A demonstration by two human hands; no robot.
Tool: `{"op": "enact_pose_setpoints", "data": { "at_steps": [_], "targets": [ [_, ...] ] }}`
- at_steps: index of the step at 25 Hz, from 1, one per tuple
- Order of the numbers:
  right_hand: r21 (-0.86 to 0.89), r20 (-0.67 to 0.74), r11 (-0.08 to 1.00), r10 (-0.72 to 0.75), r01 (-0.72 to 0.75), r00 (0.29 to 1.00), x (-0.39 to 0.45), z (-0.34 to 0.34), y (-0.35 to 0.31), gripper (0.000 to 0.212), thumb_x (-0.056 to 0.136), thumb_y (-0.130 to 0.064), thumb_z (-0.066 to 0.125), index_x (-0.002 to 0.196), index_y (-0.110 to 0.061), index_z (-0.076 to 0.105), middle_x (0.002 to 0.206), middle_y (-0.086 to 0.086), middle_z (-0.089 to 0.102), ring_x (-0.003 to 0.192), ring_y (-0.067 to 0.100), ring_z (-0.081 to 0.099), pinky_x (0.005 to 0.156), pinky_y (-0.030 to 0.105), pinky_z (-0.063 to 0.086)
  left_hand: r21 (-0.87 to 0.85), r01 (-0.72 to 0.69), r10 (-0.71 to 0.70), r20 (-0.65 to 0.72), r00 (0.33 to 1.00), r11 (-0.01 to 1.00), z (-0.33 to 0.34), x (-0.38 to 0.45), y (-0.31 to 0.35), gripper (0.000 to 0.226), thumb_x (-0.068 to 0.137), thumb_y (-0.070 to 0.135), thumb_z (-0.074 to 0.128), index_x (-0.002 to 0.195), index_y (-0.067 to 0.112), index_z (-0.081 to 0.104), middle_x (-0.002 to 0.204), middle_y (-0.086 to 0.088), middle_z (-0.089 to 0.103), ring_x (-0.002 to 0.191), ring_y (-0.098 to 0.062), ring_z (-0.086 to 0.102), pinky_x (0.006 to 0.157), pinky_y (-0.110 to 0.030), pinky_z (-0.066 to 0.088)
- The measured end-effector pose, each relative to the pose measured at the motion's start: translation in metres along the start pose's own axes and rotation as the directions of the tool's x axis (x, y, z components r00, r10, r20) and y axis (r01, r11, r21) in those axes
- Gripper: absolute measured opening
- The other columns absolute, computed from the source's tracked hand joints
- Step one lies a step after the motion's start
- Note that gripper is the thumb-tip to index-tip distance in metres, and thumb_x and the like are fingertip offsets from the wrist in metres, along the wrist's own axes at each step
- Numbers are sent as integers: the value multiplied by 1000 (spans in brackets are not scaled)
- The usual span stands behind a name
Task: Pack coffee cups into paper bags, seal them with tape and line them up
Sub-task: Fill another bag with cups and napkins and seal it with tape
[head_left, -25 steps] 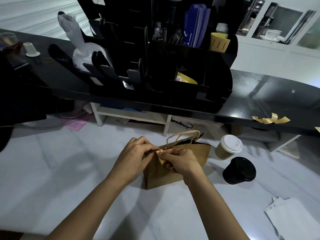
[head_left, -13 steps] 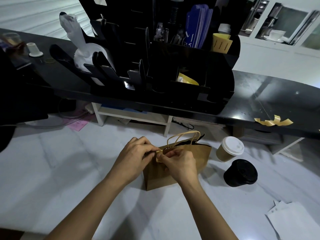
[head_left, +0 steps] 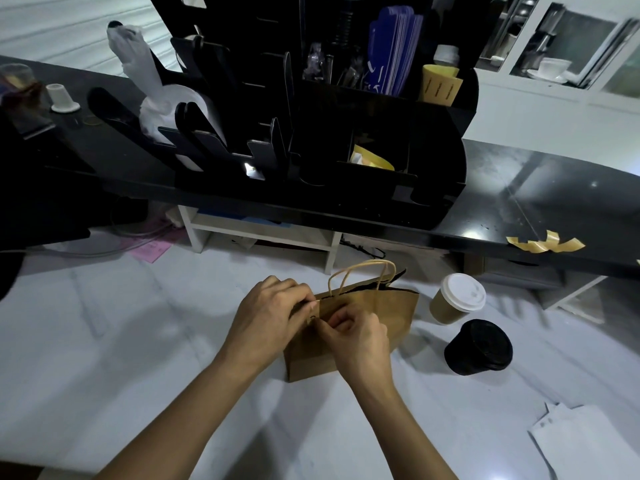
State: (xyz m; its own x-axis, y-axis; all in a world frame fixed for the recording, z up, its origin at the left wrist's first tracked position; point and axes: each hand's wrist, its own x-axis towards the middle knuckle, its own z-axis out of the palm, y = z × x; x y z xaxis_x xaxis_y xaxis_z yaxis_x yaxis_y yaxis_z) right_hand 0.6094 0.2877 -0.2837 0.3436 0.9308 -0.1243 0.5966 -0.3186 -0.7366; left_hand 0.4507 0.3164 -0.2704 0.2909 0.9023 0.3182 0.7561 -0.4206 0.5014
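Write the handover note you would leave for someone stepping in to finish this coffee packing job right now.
Hands: left hand and right hand both pinch the top left corner of the paper bag, apparently fixing tape there.
Things: the bag stands upright on the white counter; a white-lidded cup and a black cup sit to its right, outside it. Spare tape strips hang on the black shelf edge.
Done: one bag nearly sealed.
Left: finish the seal, bag both cups, tape, line up.

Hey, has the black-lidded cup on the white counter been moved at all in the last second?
No. The black-lidded cup still sits just right of and nearer than the white-lidded cup, right of the paper bag; its slight shift in the picture matches the camera's.
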Motion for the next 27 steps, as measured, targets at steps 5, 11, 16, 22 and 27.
{"op": "enact_pose_setpoints", "data": {
  "at_steps": [5, 11, 16, 22, 27],
  "targets": [
    [13, 0, 1000, -12, 12, 1000, 2, 2, 1, 26, 77, -46, 83, 68, -28, 66, 57, -14, 65, 57, 4, 62, 55, 24, 49, 85, -53, 55, -32, 998, 995, -1, 3, 1, 5, 93, 27, 67, 90, 25, 70, 84, 10, 70, 82, -17, 52, 69, -29, 41],
    [9, 30, 1000, -28, 28, 999, 6, 1, 6, 23, 79, -43, 81, 70, -28, 67, 57, -14, 64, 58, 3, 61, 53, 21, 43, 93, -40, 42, -14, 999, 995, -6, 6, -5, 13, 94, 34, 59, 93, 28, 70, 87, 12, 69, 85, -15, 51, 71, -30, 44],
    [54, -115, 998, -36, 43, 993, 14, -19, 16, 23, 89, -44, 73, 74, -30, 63, 64, -12, 63, 63, 3, 60, 51, 18, 40, 82, 50, -49, -16, 999, 995, -14, 9, -17, 7, 95, 32, 63, 99, 29, 68, 95, 14, 66, 92, -9, 44, 76, -27, 38],
    [192, -380, 967, -85, 168, 921, 28, -45, 24, 31, 84, -21, 72, 100, -33, 48, 92, -8, 54, 85, 11, 55, 70, 31, 47, 61, 97, -96, -20, 995, 993, -17, 11, -13, 12, 95, 27, 64, 106, 26, 69, 104, 12, 63, 101, -7, 41, 86, -27, 39],
    [273, -216, 954, -64, 124, 974, 38, -53, 32, 59, 88, -17, 69, 134, -46, 45, 116, -9, 51, 102, -1, 55, 75, 24, 48, -60, 95, -101, -95, 990, 994, -16, 12, 4, 22, 89, 18, 69, 105, 28, 56, 104, 15, 56, 101, -8, 48, 80, -25, 47]
  ]
}}
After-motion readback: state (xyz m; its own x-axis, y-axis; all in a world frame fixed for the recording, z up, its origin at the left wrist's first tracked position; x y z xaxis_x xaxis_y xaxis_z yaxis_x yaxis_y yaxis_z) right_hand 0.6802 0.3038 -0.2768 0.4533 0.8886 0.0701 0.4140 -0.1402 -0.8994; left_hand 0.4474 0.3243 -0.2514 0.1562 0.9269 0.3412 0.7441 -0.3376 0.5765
